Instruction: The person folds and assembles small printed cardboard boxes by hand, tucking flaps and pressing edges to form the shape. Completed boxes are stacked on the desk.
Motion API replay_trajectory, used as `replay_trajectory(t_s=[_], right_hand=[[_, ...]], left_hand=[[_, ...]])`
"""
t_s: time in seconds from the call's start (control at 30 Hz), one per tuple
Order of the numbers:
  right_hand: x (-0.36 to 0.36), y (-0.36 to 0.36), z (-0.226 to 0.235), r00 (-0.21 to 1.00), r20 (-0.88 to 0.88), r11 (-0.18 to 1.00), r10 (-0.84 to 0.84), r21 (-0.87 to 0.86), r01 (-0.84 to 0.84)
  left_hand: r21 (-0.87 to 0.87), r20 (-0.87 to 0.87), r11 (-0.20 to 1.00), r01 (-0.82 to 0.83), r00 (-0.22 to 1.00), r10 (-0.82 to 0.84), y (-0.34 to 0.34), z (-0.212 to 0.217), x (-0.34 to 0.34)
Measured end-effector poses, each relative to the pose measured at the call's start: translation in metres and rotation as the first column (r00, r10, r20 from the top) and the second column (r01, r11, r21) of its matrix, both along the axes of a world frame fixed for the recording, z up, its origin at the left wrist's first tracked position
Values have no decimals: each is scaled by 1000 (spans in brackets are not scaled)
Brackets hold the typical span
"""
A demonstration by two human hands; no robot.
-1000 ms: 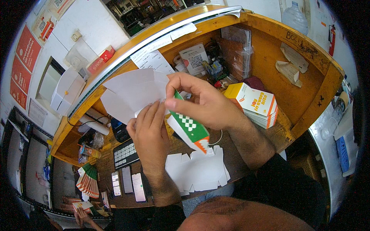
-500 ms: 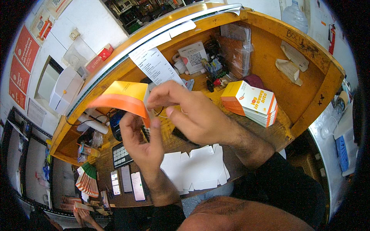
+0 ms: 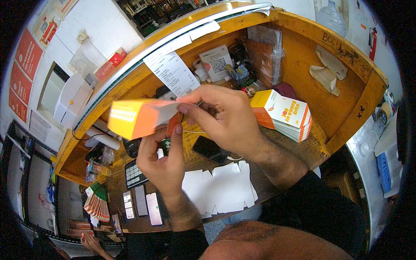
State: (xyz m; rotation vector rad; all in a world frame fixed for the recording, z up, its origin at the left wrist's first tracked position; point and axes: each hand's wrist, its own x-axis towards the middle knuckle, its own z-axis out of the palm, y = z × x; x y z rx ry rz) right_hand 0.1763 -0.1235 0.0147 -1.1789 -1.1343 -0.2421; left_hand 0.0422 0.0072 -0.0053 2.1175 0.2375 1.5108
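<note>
A yellow and orange carton (image 3: 132, 119), partly folded and blurred by motion, is held up above the counter. My left hand (image 3: 162, 162) pinches its orange flap from below between thumb and fingers. With thumb and forefinger, my right hand (image 3: 223, 117) grips the carton's pale flap on the right side. Below the hands lies a stack of flat white carton blanks (image 3: 219, 188), printed side not showing. To the right of my right hand stands a stack of nested yellow, white and orange cartons (image 3: 281, 115).
Several phones (image 3: 154, 209) lie by a black keypad device (image 3: 135, 174) at the left. A dark phone (image 3: 210, 149) rests behind the blanks. A long receipt (image 3: 171, 71) hangs from the shelf edge. Another person's hands (image 3: 91, 242) show at lower left, near more stacked cartons (image 3: 97, 201).
The carton has turned and swung lower, its yellow face now at the left. My right hand has shifted slightly right, gripping the flap. The other person's hands no longer show the piece they held.
</note>
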Motion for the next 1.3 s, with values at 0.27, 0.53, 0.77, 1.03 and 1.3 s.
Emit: replay_trajectory(t_s=[0.27, 0.53, 0.77, 1.03, 1.3], right_hand=[[2, 0, -1, 912, 403, 995, -79, -24, 97], [3, -5, 1, 975, 214, 998, 57, -49, -48], [7, -3, 4, 942, 327, 997, 77, -10, -78], [-1, 0, 1, 975, 110, 981, 195, -14, -195], [-5, 3, -2, 977, 85, 981, 193, 11, -195]], left_hand=[[-546, 79, 744, 386, 907, -413, 17, 1, -10], [-473, 195, 697, 539, 836, -513, 29, -11, -8], [-449, 217, 685, 574, 814, -539, 29, -8, -10], [-423, 230, 712, 560, 826, -514, 21, -4, -8], [-395, 242, 699, 596, 801, -547, 20, -8, -6]])
